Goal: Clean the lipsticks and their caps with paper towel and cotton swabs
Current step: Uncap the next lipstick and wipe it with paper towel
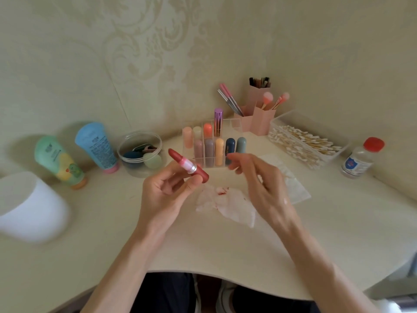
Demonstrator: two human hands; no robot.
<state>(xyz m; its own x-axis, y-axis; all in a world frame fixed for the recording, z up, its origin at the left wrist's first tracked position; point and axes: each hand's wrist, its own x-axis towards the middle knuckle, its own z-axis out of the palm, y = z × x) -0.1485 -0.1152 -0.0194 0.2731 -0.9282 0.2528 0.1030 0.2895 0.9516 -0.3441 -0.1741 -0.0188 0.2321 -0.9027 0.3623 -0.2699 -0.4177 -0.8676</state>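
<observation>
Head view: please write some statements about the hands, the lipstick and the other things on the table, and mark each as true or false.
1. The left hand holds an uncapped red lipstick. True.
2. The right hand grips a cotton swab. False: its fingers are relaxed and hold nothing visible; the cotton swabs lie in the clear tray.
3. The crumpled paper towel bears red stains. True.
4. The bottle on the right has a blue cap. False: its cap is red.
</observation>
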